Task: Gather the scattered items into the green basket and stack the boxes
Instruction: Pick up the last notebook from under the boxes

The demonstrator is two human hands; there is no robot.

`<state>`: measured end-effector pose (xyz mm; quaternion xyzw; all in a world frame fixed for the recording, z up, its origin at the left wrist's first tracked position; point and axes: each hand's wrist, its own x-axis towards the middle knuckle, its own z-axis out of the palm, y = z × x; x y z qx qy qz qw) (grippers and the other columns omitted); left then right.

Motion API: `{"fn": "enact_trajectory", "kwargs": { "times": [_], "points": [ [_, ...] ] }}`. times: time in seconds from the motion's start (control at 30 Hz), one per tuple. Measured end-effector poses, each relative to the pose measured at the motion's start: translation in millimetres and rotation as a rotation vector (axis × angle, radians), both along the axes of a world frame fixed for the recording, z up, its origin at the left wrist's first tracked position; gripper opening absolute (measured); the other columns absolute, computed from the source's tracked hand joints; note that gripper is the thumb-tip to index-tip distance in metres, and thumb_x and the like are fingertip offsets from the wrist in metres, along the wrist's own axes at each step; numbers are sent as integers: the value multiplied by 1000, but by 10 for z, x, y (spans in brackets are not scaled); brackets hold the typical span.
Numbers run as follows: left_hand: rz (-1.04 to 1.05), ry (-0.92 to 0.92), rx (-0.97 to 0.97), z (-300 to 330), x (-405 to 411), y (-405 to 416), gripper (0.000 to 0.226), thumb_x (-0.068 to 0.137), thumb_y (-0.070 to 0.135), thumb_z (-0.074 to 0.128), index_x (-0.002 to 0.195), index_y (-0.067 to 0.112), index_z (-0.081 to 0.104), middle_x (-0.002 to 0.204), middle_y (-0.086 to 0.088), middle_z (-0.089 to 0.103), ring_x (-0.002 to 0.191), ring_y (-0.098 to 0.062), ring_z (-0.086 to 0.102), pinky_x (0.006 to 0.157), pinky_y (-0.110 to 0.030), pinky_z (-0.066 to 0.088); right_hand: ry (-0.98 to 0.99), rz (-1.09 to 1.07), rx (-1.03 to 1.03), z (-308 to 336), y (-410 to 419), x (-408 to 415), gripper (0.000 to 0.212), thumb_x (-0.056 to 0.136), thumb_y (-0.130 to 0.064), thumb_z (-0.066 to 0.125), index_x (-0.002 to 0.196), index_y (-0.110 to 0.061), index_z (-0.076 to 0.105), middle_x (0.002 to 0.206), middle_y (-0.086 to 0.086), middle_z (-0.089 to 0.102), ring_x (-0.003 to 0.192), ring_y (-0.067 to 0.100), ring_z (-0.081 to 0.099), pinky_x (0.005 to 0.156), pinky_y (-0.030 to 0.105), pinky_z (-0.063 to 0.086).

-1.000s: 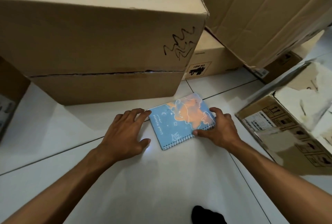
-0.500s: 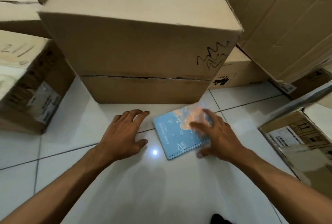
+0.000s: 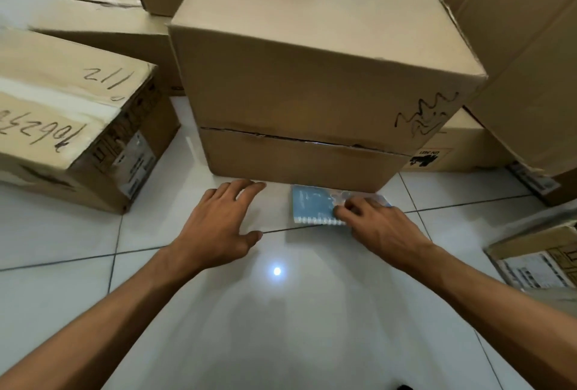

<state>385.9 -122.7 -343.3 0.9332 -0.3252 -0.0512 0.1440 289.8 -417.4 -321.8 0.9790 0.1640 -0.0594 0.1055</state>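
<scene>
Notebook slid against box edge.

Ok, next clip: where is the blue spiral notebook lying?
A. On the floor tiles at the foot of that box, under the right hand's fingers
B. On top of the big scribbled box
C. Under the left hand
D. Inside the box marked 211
A: the notebook lies flat on the floor tiles against the scribbled box, the right hand pressing its near corner; the left hand rests on bare tile.

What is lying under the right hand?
A blue spiral notebook lies flat on the tiled floor. The right hand covers its right part, so that part cannot be seen.
</scene>
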Motion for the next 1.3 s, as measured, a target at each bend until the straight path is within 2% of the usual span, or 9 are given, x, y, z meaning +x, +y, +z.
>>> {"fn": "enact_trajectory", "kwargs": {
  "times": [0.07,0.2,0.33,0.53,0.63,0.77,0.83,1.03,1.3],
  "points": [
    [27,-27,0,96,47,136,89,78,58,66,150,33,21,153,4,34,137,-19,34,113,-35,28,-67,6,40,106,163,112,57,72,-8,85,123,-14,59,111,14,65,81,27,68,59,35,57],
    [108,-74,-31,295,129,522,84,77,53,68,148,31,27,148,3,39,133,-18,39,107,-35,32,-140,76,120,254,494,323,46,81,-1,70,123,-16,57,108,7,63,70,25,63,44,31,43],
    [207,-109,-55,468,128,964,83,76,51,70,147,31,31,146,5,41,132,-17,39,105,-35,33,-189,212,180,409,950,513,49,76,-2,73,119,-20,60,105,2,64,66,24,63,43,26,28],
    [317,-150,-112,808,-40,1735,83,76,46,74,147,31,34,146,6,39,133,-14,35,106,-32,32,-323,475,360,762,1682,879,40,84,-2,68,121,-17,60,114,1,66,88,21,68,50,35,53],
    [377,-196,-120,1005,-153,2129,80,73,41,75,144,30,38,142,6,43,130,-16,40,105,-35,37,-472,584,455,971,2032,1062,29,85,-4,74,113,-11,69,113,3,69,92,21,70,57,32,55],
    [504,-245,-130,1208,-261,2664,78,72,42,70,142,26,42,138,4,46,125,-20,45,102,-39,40,-553,708,550,1197,2532,1287,23,100,-11,53,114,-9,71,116,5,69,98,26,70,65,37,58],
    [586,-257,-132,1258,-299,2934,77,72,41,72,142,26,42,137,3,47,124,-21,46,102,-38,39,-577,757,574,1277,2831,1412,23,99,-9,55,114,-9,72,115,5,70,98,26,70,65,39,58],
    [805,-248,-99,1243,-514,3687,78,70,35,79,140,25,45,137,1,49,125,-24,45,97,-40,39,-524,907,573,1283,3879,1701,27,86,-5,76,112,-8,73,112,11,71,95,30,71,68,44,60],
    [1045,-187,-21,1060,-1108,4605,81,72,36,76,144,25,40,136,0,47,122,-25,46,98,-38,37,-494,1003,695,922,5109,1810,19,86,-9,75,105,-13,75,107,8,72,91,30,71,70,40,59]
  ]
}}
